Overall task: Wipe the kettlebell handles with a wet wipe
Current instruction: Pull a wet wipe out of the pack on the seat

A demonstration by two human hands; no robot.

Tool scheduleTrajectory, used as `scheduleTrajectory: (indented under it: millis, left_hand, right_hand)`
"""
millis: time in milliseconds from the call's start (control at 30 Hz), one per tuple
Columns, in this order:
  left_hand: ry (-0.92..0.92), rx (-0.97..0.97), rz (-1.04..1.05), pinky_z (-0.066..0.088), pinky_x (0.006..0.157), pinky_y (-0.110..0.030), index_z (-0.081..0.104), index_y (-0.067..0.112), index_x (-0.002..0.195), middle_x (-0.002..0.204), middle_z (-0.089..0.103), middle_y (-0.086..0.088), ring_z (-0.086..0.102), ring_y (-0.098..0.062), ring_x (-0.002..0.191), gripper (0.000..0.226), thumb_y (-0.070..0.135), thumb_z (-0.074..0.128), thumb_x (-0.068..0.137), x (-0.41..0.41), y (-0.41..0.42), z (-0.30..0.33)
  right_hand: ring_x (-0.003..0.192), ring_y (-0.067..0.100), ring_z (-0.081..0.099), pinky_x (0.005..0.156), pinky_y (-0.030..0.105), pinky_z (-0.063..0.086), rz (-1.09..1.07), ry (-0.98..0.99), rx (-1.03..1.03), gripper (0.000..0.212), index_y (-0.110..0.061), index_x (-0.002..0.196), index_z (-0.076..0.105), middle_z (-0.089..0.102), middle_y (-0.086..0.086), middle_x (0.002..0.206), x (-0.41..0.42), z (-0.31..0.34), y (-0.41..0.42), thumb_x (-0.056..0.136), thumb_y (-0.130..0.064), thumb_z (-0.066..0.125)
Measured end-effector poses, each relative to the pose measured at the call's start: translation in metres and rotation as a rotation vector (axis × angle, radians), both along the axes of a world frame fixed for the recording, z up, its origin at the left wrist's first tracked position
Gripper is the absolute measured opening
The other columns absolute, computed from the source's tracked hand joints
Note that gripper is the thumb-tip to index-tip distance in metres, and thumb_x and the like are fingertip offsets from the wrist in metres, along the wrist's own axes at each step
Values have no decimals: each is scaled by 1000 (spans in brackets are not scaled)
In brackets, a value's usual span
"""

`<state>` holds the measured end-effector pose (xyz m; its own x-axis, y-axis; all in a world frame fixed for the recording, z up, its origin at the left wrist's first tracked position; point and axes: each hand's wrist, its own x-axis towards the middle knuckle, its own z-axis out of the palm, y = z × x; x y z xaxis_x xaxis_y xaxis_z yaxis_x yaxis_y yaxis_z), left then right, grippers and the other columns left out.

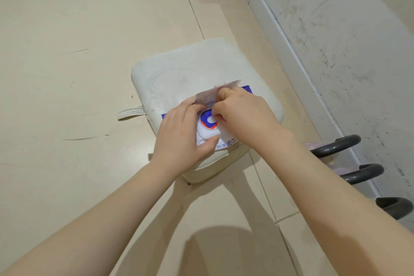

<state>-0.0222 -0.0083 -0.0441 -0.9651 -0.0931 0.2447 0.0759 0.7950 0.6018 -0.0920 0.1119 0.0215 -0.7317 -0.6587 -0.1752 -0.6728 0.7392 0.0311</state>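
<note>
Fingers of the right hand [240,111] pinch, seemingly, inside the glossy wipe pack [220,139]; left hand [182,133] grips it on the padded stool [179,74].

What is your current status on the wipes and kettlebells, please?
Left hand steadies wipe pack on stool; right hand pinching at its opening, flap up. Kettlebell handles untouched. Nothing in the way.
</note>
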Motion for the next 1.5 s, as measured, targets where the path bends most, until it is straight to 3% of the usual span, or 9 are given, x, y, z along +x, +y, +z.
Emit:
scheduleTrajectory:
  millis: [333,467,633,767,867,1000,1167,1267,1500]
  left_hand:
    - [-13,-1,1,33,83,-22,56,9,111,115,62,-8,58,-27,101,59,44,57,64,-1,0,-2]
    - [-17,-19,9,34,83,-23,58,8,109,116,61,-9,60,-28,99,58,46,56,65,0,0,-1]
    - [9,-3,-15,45,82,-34,63,17,108,121,60,-6,61,-27,99,48,41,60,68,2,1,0]
    - [-1,-1,-30,45,83,-36,66,20,103,123,59,-7,61,-28,99,42,40,61,66,1,0,-2]
    - [14,4,-24,44,82,-35,67,20,100,120,61,-8,60,-26,97,39,39,61,67,1,0,-2]
    - [17,1,-33,42,81,-34,68,19,99,120,61,-9,61,-29,98,37,36,62,67,1,1,-1]
    - [8,-18,-34,35,82,-29,68,20,102,122,60,-9,61,-29,96,40,37,60,67,1,0,1]
    - [17,-18,-35,33,80,-26,71,20,94,120,61,-10,62,-29,94,33,35,61,68,1,-1,0]
    - [285,-177,-90,36,97,-42,61,20,107,132,56,-13,49,-28,117,30,33,60,80,3,0,-9]
  right_hand:
    - [88,26,51,48,26,22,40,30,82,16,-8,94,58,55,6,105,-7,1,-7,90,-12,43]
    - [77,29,50,59,32,34,-40,-84,-157,14,-8,83,56,53,9,88,-9,-4,8,88,-14,43]
    - [61,9,41,58,14,33,-133,-264,-446,16,-17,70,48,46,-4,67,-2,-8,27,77,-2,53]
    - [66,4,49,60,9,37,-234,-357,-683,7,-16,76,57,53,-4,76,3,-12,35,77,-9,57]
    - [70,9,49,64,9,37,-206,-348,-617,14,-12,93,67,54,-1,91,2,-15,33,81,-19,67]
    - [66,17,47,60,7,35,-197,-204,-621,5,-8,77,69,57,5,80,3,-17,31,79,-7,64]
    - [70,11,55,64,16,43,-327,-335,-905,13,-17,70,64,60,-3,74,9,-17,36,77,-7,61]
    - [73,13,55,70,22,51,-557,-628,-1345,19,-16,74,57,58,2,74,7,-7,44,88,-5,54]
    - [67,26,61,61,34,51,-891,-976,-1749,14,-9,82,48,61,13,76,15,-2,59,91,-9,38]
